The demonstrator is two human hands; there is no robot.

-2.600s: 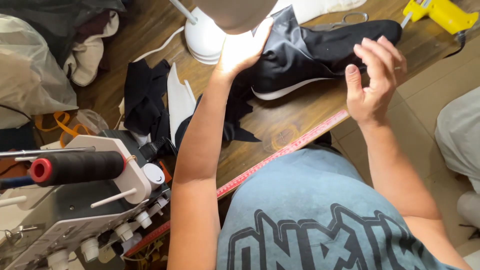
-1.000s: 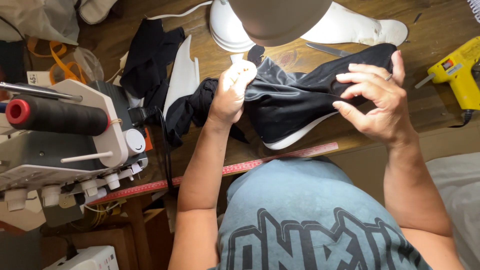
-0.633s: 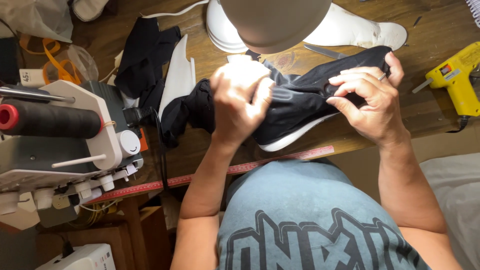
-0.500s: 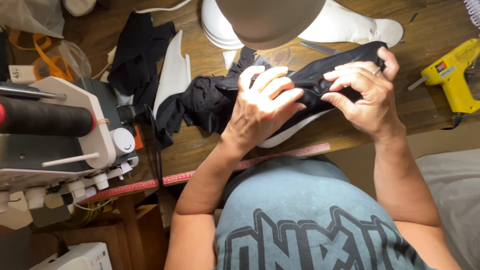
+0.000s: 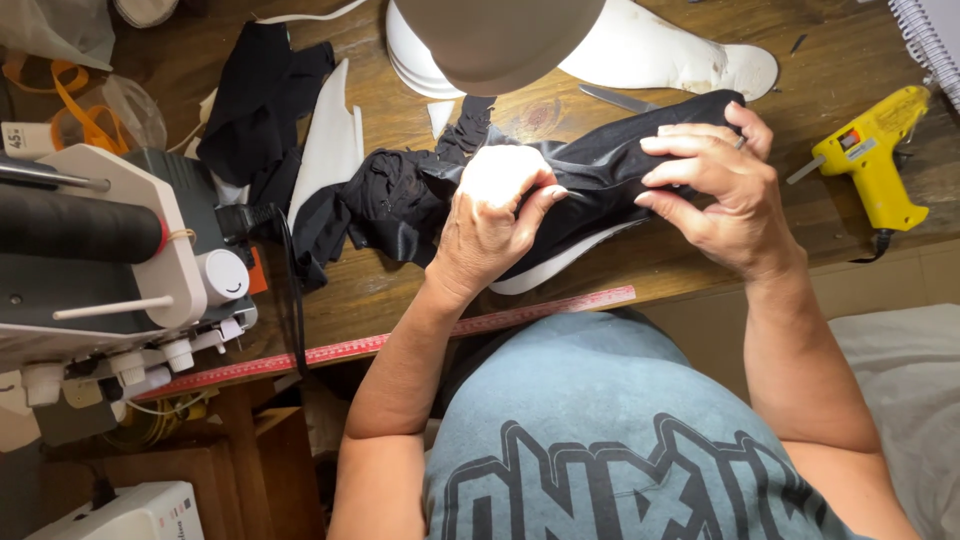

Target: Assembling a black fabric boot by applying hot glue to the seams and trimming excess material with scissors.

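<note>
- Nearest the camera, both forearms rise from the person's grey printed shirt [image 5: 620, 440] toward the table [image 5: 700, 255], elbows bent and spread out to either side.
- The left hand [image 5: 495, 225] is curled closed, fingers bunching the black fabric [image 5: 600, 165] over a white-soled form; bright lamp light washes out its knuckles, so the finger positions are hard to read.
- The right hand [image 5: 715, 195] lies on the same fabric toward its far end, fingers bent and pinching the cloth, thumb underneath; a ring shows on one finger.
- The fabric lies across the middle of the table, just beyond the red measuring tape [image 5: 400, 340] fixed along the near table edge; a white sole edge [image 5: 560, 265] peeks out beneath the fabric, the rest of the form is covered.
- Left of the fabric, a loose black cloth pile [image 5: 265, 95] and a white cut piece [image 5: 325, 150] lie on the table; farther left stands a sewing machine [image 5: 110, 270], partly cut off by the frame.
- Right of the fabric lies a yellow glue gun [image 5: 875, 155].
- Beyond the fabric, a lamp shade [image 5: 500, 40] hides part of a white shoe form [image 5: 670, 55]; small scissors [image 5: 615, 98] lie just behind the fabric.
</note>
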